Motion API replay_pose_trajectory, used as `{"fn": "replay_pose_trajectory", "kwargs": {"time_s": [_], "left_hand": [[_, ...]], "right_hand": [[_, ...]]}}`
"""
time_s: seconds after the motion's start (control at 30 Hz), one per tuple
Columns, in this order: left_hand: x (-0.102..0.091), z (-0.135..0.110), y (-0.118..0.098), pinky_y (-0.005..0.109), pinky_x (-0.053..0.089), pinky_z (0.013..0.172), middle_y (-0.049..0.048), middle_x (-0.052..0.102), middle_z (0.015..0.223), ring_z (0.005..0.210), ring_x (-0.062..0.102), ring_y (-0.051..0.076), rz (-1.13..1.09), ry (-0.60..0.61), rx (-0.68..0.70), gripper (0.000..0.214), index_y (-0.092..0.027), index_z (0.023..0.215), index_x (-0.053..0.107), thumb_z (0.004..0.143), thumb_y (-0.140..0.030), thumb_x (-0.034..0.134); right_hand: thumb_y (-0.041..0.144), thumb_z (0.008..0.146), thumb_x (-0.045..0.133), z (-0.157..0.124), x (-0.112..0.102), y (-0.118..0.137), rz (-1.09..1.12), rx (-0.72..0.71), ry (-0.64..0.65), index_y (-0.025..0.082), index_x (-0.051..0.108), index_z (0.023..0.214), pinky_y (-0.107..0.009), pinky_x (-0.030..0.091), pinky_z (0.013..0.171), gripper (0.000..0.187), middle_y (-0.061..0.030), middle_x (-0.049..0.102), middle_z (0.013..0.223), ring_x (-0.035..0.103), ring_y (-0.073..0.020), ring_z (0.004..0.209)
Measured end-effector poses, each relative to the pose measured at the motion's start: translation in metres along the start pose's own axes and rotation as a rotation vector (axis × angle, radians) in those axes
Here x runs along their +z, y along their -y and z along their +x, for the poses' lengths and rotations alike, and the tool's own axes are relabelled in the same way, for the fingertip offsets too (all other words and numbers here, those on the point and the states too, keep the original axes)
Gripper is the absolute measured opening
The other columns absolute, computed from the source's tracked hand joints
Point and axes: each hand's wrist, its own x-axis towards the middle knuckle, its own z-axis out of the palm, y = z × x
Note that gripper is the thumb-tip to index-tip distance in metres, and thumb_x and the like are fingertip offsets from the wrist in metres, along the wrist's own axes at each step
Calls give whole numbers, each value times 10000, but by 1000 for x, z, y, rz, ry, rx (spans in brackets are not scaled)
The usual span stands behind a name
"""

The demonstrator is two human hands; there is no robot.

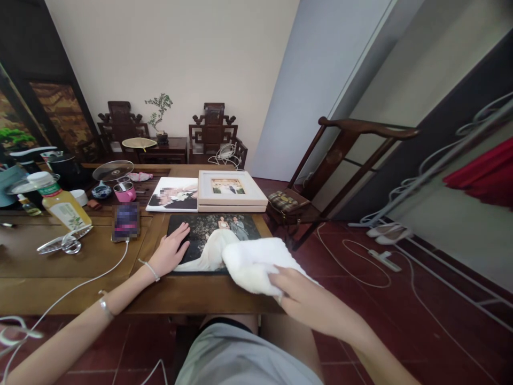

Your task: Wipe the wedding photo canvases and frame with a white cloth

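A large wedding photo panel (pixel 212 238) lies flat on the wooden table, close to its front edge. My left hand (pixel 176 247) rests on the panel's left side with the fingers stretched out flat. A bunched white towel (pixel 256 262) covers the panel's lower right part and hangs over toward the table edge. My right hand (pixel 294 291) grips this towel from the right, with its fingertips partly hidden in the folds. Just behind the panel are a light wooden picture frame (pixel 256 200) on top of another and a second photo panel (pixel 172 203).
Left on the table (pixel 152 294) are a phone (pixel 125 222) on a white cable, scissors (pixel 66 240), a bottle of yellow liquid (pixel 66 208) and a pink mug (pixel 125 192). A wooden chair (pixel 334 155) holding a checked bag (pixel 284 202) stands right. Cables cross the red floor.
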Motion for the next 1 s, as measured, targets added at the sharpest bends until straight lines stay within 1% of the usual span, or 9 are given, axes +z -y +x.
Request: {"fn": "replay_pose_trajectory", "kwargs": {"time_s": [0.07,0.17,0.33,0.5,0.63,0.7,0.8,0.9,1.0], "left_hand": [[1,0,1,447,290,1101,98,379,1462,1370,308,216,10,7,-3,470,-172,1357,425,938,-362,328],[1,0,1,445,289,1103,89,386,1460,1366,318,213,19,11,-9,466,-180,1355,429,941,-365,318],[2,0,2,444,285,1105,89,386,1460,1368,314,213,23,14,-11,464,-170,1351,434,946,-356,302],[1,0,2,442,287,1105,89,384,1461,1371,307,209,20,15,-6,464,-172,1349,436,945,-358,305],[1,0,3,455,292,1102,90,387,1459,1368,313,215,17,10,-4,462,-175,1348,437,940,-352,314],[1,0,3,456,292,1102,92,387,1459,1368,314,215,19,13,0,462,-170,1348,436,939,-348,315],[2,0,4,458,289,1104,88,386,1459,1368,313,216,23,14,-2,462,-171,1349,436,940,-348,313],[2,0,3,460,292,1102,83,386,1460,1367,315,217,24,7,-4,458,-183,1348,437,940,-350,315],[2,-1,3,458,294,1100,84,390,1458,1366,318,215,25,4,-6,455,-185,1346,439,939,-346,316]], "right_hand": [[53,673,385,-9,-2,4,25,-2,17,204,599,746,-306,408,798,272,-70,627,883,567,-218,872],[66,699,377,-4,-3,0,52,-2,3,196,599,758,-303,409,801,264,-70,631,909,565,-218,892],[102,751,400,42,-1,-26,-14,9,-106,163,615,825,-309,405,787,235,-112,639,949,563,-242,908],[91,745,421,94,1,-51,-36,-93,-203,157,627,813,-292,404,781,228,-103,651,902,569,-228,862],[72,722,421,116,9,-57,-71,-127,-260,138,639,867,-325,415,827,270,-124,636,957,558,-249,926],[61,720,413,117,14,-56,-77,-134,-284,135,643,886,-359,399,899,293,-128,634,982,545,-261,996],[35,701,399,107,20,-51,-67,-142,-285,141,645,901,-412,335,1005,334,-134,621,1088,498,-272,1131],[23,691,389,86,23,-40,-42,-119,-253,136,645,891,-443,314,1037,343,-159,584,1191,441,-280,1225],[13,692,378,54,23,-23,-43,-109,-168,124,644,895,-448,289,1065,352,-183,551,1254,392,-273,1285]]}}
